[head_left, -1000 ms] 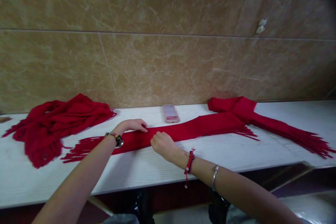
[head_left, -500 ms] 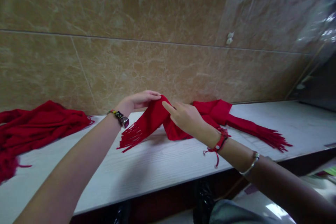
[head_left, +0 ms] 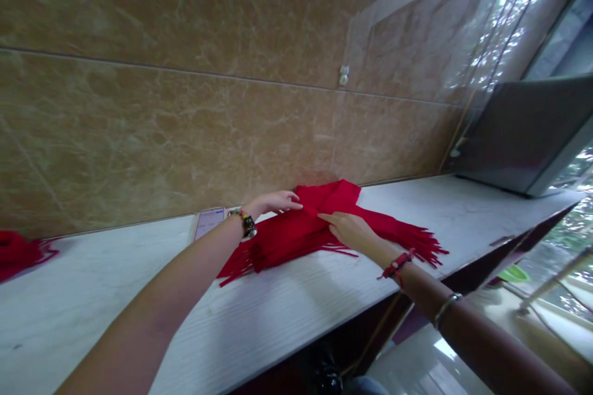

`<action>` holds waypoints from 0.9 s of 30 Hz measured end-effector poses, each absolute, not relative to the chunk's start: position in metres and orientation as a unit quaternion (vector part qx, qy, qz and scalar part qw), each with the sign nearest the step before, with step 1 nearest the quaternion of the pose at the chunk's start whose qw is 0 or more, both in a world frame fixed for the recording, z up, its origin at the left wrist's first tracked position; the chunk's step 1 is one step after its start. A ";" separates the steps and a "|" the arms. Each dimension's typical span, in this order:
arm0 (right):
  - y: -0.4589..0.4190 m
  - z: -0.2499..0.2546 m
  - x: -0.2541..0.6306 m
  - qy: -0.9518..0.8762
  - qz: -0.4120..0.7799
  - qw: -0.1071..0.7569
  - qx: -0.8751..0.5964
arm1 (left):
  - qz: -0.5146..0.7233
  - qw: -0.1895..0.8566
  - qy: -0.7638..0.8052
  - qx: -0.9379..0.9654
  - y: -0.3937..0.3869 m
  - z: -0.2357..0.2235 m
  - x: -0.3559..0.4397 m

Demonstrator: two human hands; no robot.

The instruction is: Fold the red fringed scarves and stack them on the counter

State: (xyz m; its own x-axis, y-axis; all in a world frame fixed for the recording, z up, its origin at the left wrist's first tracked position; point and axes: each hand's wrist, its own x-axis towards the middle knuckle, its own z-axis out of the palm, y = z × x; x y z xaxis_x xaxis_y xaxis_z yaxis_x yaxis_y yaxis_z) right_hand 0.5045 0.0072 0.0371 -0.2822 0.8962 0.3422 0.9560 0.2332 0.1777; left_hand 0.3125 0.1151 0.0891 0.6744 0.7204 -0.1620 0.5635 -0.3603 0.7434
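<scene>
A red fringed scarf [head_left: 291,234] lies loosely folded on the white counter [head_left: 296,305], against the tiled wall. One fringed end spreads to the left and another to the right. My left hand [head_left: 277,201] is over the scarf's upper edge, fingertips touching or just above the cloth and slightly apart. To its right, my right hand [head_left: 352,229] rests at the scarf with the index finger stretched out along the fabric; its lower fingers are partly hidden. Neither hand visibly lifts any cloth.
At the far left lies another red cloth [head_left: 18,253] with fringe. A flat, pale rectangular object [head_left: 209,223] sits beside my left wrist. A large dark grey box-shaped object [head_left: 523,136] stands at the counter's right end. Below the counter's right side is a green item [head_left: 514,273].
The scarf's left part, raised between my hands before, now lies lower and flatter over the rest. My hands have let the cloth down. The view has swung right, showing the grey box-shaped object.
</scene>
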 end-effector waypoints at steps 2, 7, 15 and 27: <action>0.009 0.018 0.510 -0.786 -0.197 0.092 -0.579 | 0.073 0.337 0.391 0.853 0.113 0.077 0.310; 0.011 0.016 0.509 -0.816 -0.245 0.104 -0.513 | 0.062 0.255 0.424 0.867 0.105 0.068 0.281; 0.005 0.035 0.517 -0.840 -0.217 0.082 -0.491 | 0.066 0.193 0.479 0.854 0.107 0.072 0.245; 0.054 0.025 0.467 -0.838 -0.117 0.136 -0.516 | 0.135 0.022 0.453 0.881 0.060 0.028 0.299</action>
